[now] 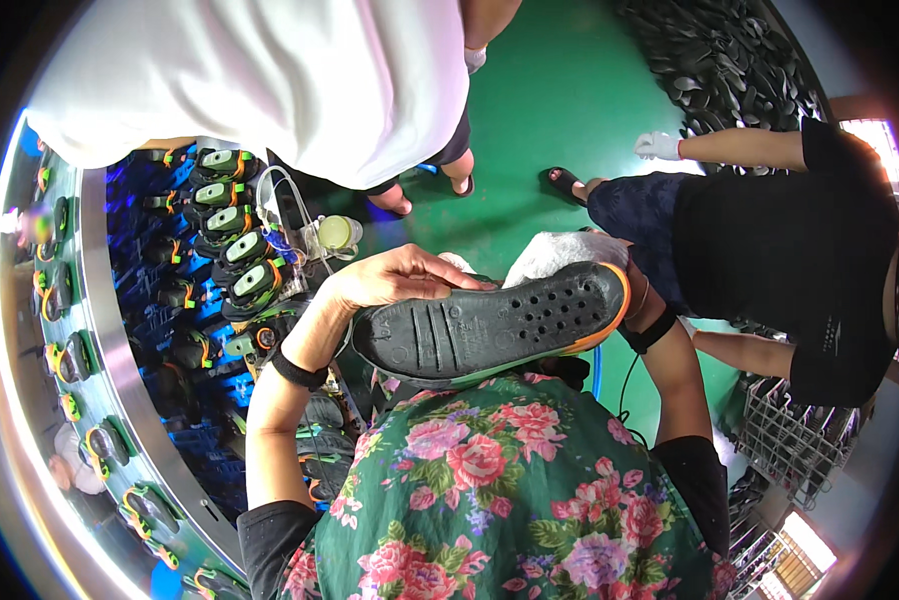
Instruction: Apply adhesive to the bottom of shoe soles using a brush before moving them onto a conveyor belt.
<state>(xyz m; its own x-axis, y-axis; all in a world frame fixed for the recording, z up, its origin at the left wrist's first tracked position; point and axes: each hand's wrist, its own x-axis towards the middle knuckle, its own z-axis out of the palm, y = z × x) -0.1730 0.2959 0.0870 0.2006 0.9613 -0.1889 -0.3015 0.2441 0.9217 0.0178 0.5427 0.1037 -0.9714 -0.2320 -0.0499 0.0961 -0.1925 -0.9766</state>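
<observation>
A black shoe sole with grooves, small round holes and an orange rim at one end lies across my front, just above my floral apron. My left hand grips its far edge near the left end, fingers stretched along the rim. At the orange end, my right hand holds the sole from behind, mostly hidden by it. White knitted fabric shows beside that hand, behind the sole; I cannot tell if it is a glove or a cloth. Black bands circle both wrists.
To the left, a rack carries several black shoes, beside a conveyor with more. A yellowish round container stands ahead. One person in white is in front, another in black at right. Dark soles and a wire basket lie beyond.
</observation>
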